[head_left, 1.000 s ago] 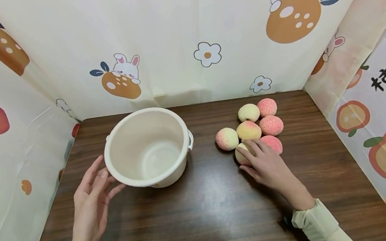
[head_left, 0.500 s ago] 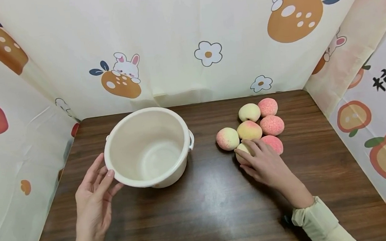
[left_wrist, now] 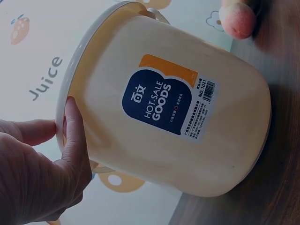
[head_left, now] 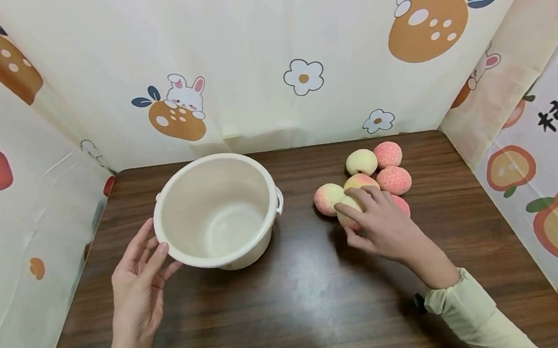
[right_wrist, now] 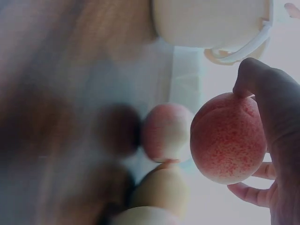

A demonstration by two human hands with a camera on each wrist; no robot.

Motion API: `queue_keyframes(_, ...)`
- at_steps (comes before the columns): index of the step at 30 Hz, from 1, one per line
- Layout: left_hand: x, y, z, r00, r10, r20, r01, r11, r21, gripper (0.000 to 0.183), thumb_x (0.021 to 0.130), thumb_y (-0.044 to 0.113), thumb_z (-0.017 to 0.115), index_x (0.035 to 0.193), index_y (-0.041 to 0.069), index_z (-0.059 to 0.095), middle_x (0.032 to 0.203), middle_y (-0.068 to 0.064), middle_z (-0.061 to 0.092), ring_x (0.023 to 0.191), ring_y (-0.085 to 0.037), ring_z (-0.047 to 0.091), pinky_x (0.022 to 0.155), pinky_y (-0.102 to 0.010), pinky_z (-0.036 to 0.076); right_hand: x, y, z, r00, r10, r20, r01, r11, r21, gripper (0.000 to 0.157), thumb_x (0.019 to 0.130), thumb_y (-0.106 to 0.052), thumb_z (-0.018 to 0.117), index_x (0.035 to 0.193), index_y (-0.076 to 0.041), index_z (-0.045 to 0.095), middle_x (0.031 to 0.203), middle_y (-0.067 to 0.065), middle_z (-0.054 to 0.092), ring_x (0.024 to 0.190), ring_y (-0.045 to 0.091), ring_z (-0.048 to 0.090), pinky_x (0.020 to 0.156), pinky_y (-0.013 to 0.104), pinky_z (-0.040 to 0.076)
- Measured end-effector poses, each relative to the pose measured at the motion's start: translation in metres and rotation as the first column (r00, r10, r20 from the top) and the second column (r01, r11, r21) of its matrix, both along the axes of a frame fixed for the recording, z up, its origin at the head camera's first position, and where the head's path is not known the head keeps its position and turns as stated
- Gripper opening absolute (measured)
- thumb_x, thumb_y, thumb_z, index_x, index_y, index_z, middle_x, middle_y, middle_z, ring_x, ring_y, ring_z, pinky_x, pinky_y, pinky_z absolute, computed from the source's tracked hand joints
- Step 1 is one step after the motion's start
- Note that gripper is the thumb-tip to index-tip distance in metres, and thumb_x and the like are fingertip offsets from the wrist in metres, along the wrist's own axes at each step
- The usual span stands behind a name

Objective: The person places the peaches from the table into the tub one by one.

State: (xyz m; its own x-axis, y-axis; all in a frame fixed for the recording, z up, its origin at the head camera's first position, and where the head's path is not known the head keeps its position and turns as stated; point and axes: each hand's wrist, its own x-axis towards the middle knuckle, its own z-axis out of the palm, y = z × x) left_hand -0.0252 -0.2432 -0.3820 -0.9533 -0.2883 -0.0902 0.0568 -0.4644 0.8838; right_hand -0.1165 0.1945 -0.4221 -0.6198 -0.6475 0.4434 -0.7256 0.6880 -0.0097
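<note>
A cream plastic bucket [head_left: 218,211] stands on the wooden table, mouth up. My left hand [head_left: 138,291] pinches its rim at the near left; in the left wrist view the thumb and a finger lie on either side of the rim [left_wrist: 65,93]. My right hand [head_left: 386,223] grips a peach [right_wrist: 229,140] from above and holds it just over the table. That peach looks pale in the head view, with a red speckled side facing the right wrist camera. Beside it sit several other peaches, among them a pink-and-cream one [head_left: 328,199] and a yellow one [head_left: 361,181], partly behind the fingers.
Red speckled peaches [head_left: 394,180] and a pale one [head_left: 361,162] lie toward the back right of the table [head_left: 270,316]. The bucket's white handle [head_left: 279,200] hangs on its right side. Printed curtains [head_left: 249,45] enclose the table at the back and sides.
My right hand has raised the peach off the table and shifted it slightly up and left. My left hand has closed its thumb onto the bucket's rim.
</note>
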Motion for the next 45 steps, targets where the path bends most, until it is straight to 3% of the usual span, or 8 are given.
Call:
queue_keyframes(7, -0.001, 0.001, 0.0, 1.0, 0.008, 0.008, -0.008, 1.0, -0.013, 0.057, 0.1, -0.011, 0.058, 0.155, 0.003, 0.047, 0.116, -0.008, 0.068, 0.106, -0.016, 0.075, 0.078, -0.033, 0.066, -0.008, -0.014, 0.029, 0.997, 0.025, -0.074, -0.027, 0.999, -0.019, 0.041, 0.085, -0.028, 0.049, 0.119, -0.017, 0.067, 0.124, 0.019, 0.063, 0.109, 0.043, 0.057, 0.077, 0.054, 0.054)
queue_keyframes(14, -0.001, 0.002, 0.0, 1.0, 0.019, 0.01, -0.019, 1.0, -0.019, 0.057, 0.1, -0.011, 0.058, 0.154, 0.003, 0.048, 0.115, -0.008, 0.065, 0.106, -0.016, 0.074, 0.078, -0.033, 0.066, -0.018, -0.033, 0.059, 0.986, 0.062, -0.153, -0.067, 0.997, -0.033, 0.037, 0.084, -0.028, 0.048, 0.113, -0.016, 0.066, 0.12, 0.019, 0.064, 0.099, 0.044, 0.057, 0.065, 0.052, 0.049)
queue_keyframes(23, -0.001, 0.001, 0.0, 1.0, 0.019, 0.014, -0.019, 1.0, -0.01, 0.056, 0.1, -0.011, 0.058, 0.154, 0.004, 0.049, 0.114, -0.008, 0.066, 0.107, -0.016, 0.075, 0.077, -0.032, 0.066, -0.025, -0.064, 0.092, 0.984, 0.109, -0.14, -0.11, 0.994, -0.002, 0.024, 0.087, -0.026, 0.047, 0.105, -0.019, 0.062, 0.118, 0.011, 0.062, 0.106, 0.039, 0.057, 0.072, 0.05, 0.048)
queue_keyframes(29, -0.001, 0.0, 0.0, 1.0, 0.02, 0.021, -0.02, 1.0, -0.013, 0.057, 0.1, -0.011, 0.059, 0.153, 0.005, 0.05, 0.115, -0.008, 0.065, 0.105, -0.016, 0.076, 0.076, -0.032, 0.066, -0.03, -0.086, 0.107, 0.978, 0.162, -0.128, -0.165, 0.986, -0.015, 0.01, 0.082, -0.02, 0.048, 0.091, -0.02, 0.053, 0.113, 0.008, 0.059, 0.107, 0.037, 0.055, 0.073, 0.045, 0.045)
queue_keyframes(34, -0.001, 0.0, 0.001, 1.0, 0.019, 0.024, -0.018, 1.0, -0.024, 0.057, 0.1, -0.01, 0.059, 0.154, 0.004, 0.048, 0.115, -0.008, 0.064, 0.104, -0.016, 0.076, 0.075, -0.032, 0.066, -0.034, -0.103, 0.116, 0.97, 0.197, -0.14, -0.203, 0.979, -0.029, 0.022, 0.085, -0.024, 0.053, 0.105, -0.021, 0.063, 0.118, 0.01, 0.061, 0.11, 0.038, 0.057, 0.075, 0.048, 0.048)
queue_keyframes(38, -0.002, -0.001, 0.001, 0.999, 0.018, 0.027, -0.017, 0.999, -0.035, 0.057, 0.1, -0.009, 0.06, 0.154, 0.004, 0.048, 0.117, -0.009, 0.064, 0.104, -0.015, 0.075, 0.075, -0.031, 0.066, -0.037, -0.116, 0.122, 0.96, 0.239, -0.148, -0.246, 0.969, -0.028, 0.034, 0.087, -0.025, 0.056, 0.119, -0.021, 0.067, 0.119, 0.012, 0.062, 0.112, 0.037, 0.056, 0.084, 0.052, 0.051)
queue_keyframes(41, -0.002, -0.001, 0.001, 0.999, 0.018, 0.033, -0.017, 0.999, -0.04, 0.057, 0.1, -0.009, 0.06, 0.154, 0.004, 0.048, 0.118, -0.009, 0.064, 0.104, -0.015, 0.076, 0.075, -0.032, 0.066, -0.039, -0.127, 0.126, 0.952, 0.262, -0.158, -0.266, 0.964, -0.006, 0.034, 0.087, -0.024, 0.054, 0.118, -0.021, 0.067, 0.119, 0.012, 0.062, 0.113, 0.037, 0.055, 0.093, 0.053, 0.05)
queue_keyframes(45, -0.002, -0.001, 0.002, 0.999, 0.017, 0.041, -0.015, 0.999, -0.05, 0.057, 0.1, -0.008, 0.06, 0.154, 0.005, 0.048, 0.118, -0.008, 0.064, 0.104, -0.015, 0.075, 0.075, -0.031, 0.066, -0.042, -0.142, 0.13, 0.948, 0.273, -0.166, -0.273, 0.962, 0.025, 0.027, 0.085, -0.024, 0.052, 0.109, -0.021, 0.064, 0.121, 0.01, 0.062, 0.11, 0.036, 0.056, 0.091, 0.05, 0.048)
